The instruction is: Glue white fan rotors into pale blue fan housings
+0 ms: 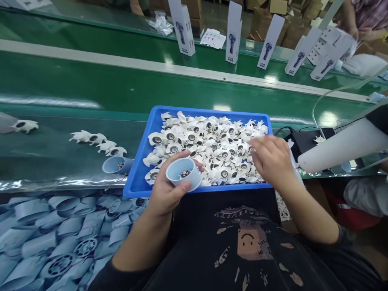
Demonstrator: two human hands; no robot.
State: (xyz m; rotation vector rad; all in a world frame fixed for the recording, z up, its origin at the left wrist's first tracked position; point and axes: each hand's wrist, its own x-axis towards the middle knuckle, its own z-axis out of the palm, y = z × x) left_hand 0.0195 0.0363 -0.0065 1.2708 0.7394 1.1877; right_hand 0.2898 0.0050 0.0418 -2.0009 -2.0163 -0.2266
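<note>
My left hand (166,190) is wrapped round a pale blue round fan housing (183,173), its open end up and a small motor showing inside. It hovers over the near left corner of a blue tray (142,178) heaped with white fan blades (212,145). My right hand (271,157) reaches into the right side of the heap, fingers curled down among the blades; whether it grips one is hidden.
Several white blades (97,141) and another blue housing (117,165) lie on the green conveyor belt (91,89) to the left. A bin of blue housings (54,238) sits at lower left. White product boxes (233,36) stand on the far belt. Another person's arm (354,20) is at top right.
</note>
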